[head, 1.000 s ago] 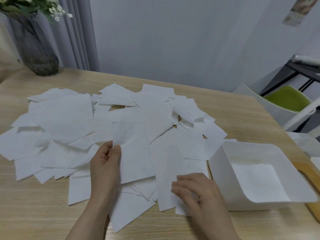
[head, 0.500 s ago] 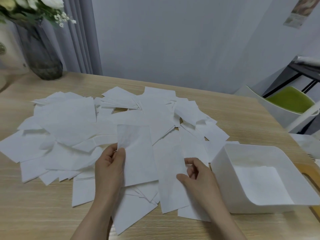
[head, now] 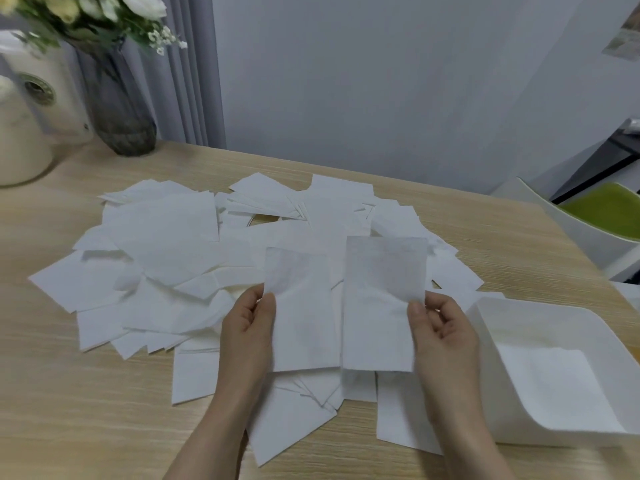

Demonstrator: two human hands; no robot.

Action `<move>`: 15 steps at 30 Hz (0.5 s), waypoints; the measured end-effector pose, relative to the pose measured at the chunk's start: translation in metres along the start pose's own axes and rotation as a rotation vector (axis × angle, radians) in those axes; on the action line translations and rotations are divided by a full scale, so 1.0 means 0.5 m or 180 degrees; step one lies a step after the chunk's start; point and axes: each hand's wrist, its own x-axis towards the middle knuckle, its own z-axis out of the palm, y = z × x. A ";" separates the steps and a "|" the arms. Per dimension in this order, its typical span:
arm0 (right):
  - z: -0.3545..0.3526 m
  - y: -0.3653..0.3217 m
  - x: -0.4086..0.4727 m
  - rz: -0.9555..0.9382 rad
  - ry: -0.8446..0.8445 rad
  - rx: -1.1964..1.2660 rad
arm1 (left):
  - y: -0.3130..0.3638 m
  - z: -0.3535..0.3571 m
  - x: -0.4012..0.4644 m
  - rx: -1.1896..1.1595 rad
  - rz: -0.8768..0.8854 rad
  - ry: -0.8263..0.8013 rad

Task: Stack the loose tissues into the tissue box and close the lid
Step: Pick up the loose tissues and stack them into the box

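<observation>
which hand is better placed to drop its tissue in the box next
Probably the right hand: it pinches a tissue right beside the open box, while the left hand holds its tissue farther from it.

Soft even light, edges warped/blurry

No text, label, brand, number or sign could be read anywhere in the view. A picture or poster [head: 623, 36] hung at the upper right of the wall, but it was cut off by the frame edge and too blurred to show any lettering. A round emblem [head: 37, 88] sat on the pale object at the far left of the table, and whatever marks it carried were too small and soft to make out.
</observation>
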 end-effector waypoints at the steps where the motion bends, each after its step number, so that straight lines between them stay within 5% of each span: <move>1: 0.015 -0.003 -0.005 0.0130 -0.0176 0.0035 | 0.000 -0.001 0.000 -0.0005 -0.0002 -0.0016; 15: 0.125 0.004 -0.035 0.0409 -0.0703 -0.0036 | 0.001 -0.001 0.002 -0.0331 -0.0200 -0.0068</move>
